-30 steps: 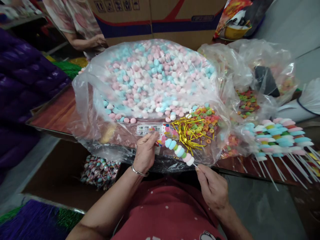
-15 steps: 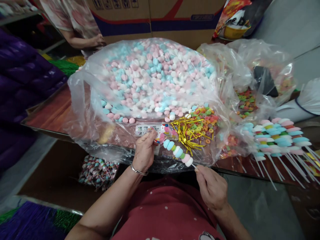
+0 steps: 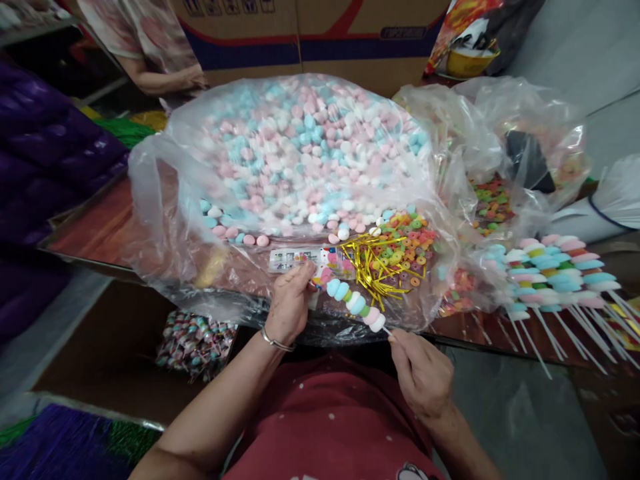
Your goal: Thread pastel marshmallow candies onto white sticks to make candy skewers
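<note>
My right hand (image 3: 423, 373) is closed on the stick end of a candy skewer (image 3: 356, 304) threaded with blue, white, green and pink pieces. The skewer slants up to the left, its blue tip close to my left hand (image 3: 291, 303). That hand is closed at the edge of a printed plastic wrapper (image 3: 327, 268); its fingertips pinch the wrapper. Gold twist ties (image 3: 373, 270) lie just beyond the skewer, beside a pile of colourful ring candies (image 3: 407, 243). Behind them a big clear bag (image 3: 300, 160) is full of pink, blue and white candies.
Finished skewers (image 3: 560, 273) are stacked at the table's right edge, near more candy bags (image 3: 545, 133). An open cardboard box (image 3: 100, 360) holding wrapped skewers stands lower left. Across the table, a person's hand (image 3: 193, 77) shows near a large carton (image 3: 320, 47).
Both hands and the skewer hold almost the same position. The view has shifted very slightly, and the other person's hand has moved a little.
</note>
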Motion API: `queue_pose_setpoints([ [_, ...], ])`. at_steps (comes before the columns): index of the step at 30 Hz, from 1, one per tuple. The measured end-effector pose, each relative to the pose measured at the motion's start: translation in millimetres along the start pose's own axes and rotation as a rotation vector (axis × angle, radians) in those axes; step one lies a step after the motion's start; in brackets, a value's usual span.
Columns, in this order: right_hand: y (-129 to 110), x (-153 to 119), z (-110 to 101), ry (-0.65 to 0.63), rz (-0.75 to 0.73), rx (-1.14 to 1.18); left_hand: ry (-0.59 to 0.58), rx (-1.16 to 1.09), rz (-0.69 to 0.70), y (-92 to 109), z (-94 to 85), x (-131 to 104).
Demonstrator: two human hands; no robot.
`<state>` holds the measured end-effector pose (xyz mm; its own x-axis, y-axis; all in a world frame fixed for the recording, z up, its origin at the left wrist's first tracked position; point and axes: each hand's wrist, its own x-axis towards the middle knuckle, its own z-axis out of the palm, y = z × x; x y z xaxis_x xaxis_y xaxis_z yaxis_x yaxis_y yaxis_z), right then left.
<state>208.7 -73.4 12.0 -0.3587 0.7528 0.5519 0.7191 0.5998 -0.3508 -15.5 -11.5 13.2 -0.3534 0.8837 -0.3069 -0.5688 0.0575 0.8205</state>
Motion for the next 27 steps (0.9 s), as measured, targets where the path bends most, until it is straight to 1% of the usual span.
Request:
queue_pose_setpoints([
  [3, -0.1, 0.1, -0.3, -0.002, -0.004, -0.008, -0.004, -0.01, 0.005, 1.4, 1.1, -0.1],
  [14, -1.6, 3.5, -0.9, 0.001, -0.013, -0.069, -0.014, 0.065, 0.029, 0.5, 0.4, -0.4],
  [18, -1.2, 2.3, -0.4, 0.005, 0.004, -0.111, -0.032, 0.102, 0.072, 0.4, 0.1, -0.6],
  [22, -0.3, -0.1, -0.3, 0.003, 0.032, -0.093, -0.031, 0.102, 0.094, -0.8, -0.5, 1.0],
  [27, -1.2, 3.0, -2.1, 0.006, 0.008, -0.078, -0.022, 0.145, 0.103, -5.2, -3.4, 2.6],
])
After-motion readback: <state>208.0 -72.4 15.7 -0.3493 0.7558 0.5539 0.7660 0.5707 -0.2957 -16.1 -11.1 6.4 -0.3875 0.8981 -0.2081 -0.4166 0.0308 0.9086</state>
